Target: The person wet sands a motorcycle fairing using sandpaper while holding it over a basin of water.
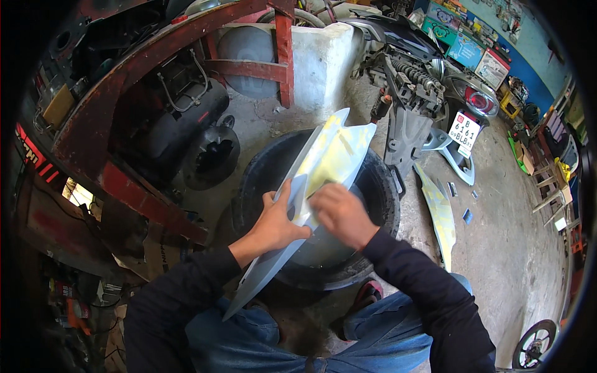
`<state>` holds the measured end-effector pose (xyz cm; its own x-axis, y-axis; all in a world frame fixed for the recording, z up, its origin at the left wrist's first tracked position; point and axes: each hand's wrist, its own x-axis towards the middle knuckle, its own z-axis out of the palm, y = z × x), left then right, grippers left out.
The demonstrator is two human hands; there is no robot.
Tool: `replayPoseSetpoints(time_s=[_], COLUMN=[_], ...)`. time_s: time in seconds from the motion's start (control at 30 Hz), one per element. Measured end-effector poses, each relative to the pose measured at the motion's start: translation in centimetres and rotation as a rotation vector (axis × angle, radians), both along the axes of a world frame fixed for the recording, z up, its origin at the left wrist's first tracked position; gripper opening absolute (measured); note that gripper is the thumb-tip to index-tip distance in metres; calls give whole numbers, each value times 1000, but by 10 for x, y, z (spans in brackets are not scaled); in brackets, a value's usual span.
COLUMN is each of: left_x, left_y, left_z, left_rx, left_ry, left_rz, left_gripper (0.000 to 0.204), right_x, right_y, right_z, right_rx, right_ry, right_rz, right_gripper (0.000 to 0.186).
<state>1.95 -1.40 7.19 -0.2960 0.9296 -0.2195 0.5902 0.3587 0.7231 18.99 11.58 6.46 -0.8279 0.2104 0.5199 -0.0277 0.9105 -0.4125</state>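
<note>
Round black tub (388, 208) at the person's feet; white-yellow panel (334, 156) held tilted over it; left hand (272, 225) clamped on panel edge; right hand (343, 214) curled at panel face, can't tell if gripping anything

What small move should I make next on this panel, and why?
Probably slide the right hand farther up the panel: yellow patches show beyond it, and the left hand grips the panel over the black tub.
</note>
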Motion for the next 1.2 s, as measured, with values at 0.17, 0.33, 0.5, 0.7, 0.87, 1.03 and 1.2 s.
replayPoseSetpoints(time_s=[0.17,0.33,0.5,0.7,0.87,1.03,1.2], left_x=[-1,2,1,-5,-2,0,-3], left_y=[-1,1,1,1,3,5,2], left_z=[-1,2,4,-12,-3,1,-3], left_rx=[8,12,-1,25,-24,-27,-19], left_ry=[15,-25,-34,-5,-11,-45,-29], left_rz=[4,6,5,0,9,17,0], left_gripper=[128,128,128,130,130,130,131], right_x=[-2,1,3,0,-1,0,1], right_y=[-27,-3,9,-12,-16,9,-5], right_z=[4,-4,-7,-5,-4,-6,-11], right_rx=[-5,26,62,-3,32,16,3], right_ry=[61,22,70,89,62,18,52], right_rz=[65,-71,-105,92,-9,-124,-29], right_gripper=[26,26,31,32,26,26,31])
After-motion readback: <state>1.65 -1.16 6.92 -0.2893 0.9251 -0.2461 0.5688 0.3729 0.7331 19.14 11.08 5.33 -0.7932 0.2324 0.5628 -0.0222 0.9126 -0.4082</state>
